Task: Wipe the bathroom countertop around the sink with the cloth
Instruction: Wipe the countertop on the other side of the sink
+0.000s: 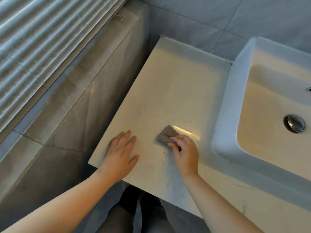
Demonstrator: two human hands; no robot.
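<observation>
Currently the right hand point(185, 151) presses a small brown cloth point(166, 134) onto the pale surface point(176, 84) near its front edge, beside the sink point(223, 115). The left hand point(121, 153) lies flat, fingers relaxed (bracing). Overlapping strokes toward the far corner would likely clean best.

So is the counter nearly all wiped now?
Barely started, it looks. Done: one shiny wet streak beside the cloth. In hand: the right hand holds the cloth on the countertop, left hand resting flat. Left: the dull stretch toward the wall and along the sink.
</observation>
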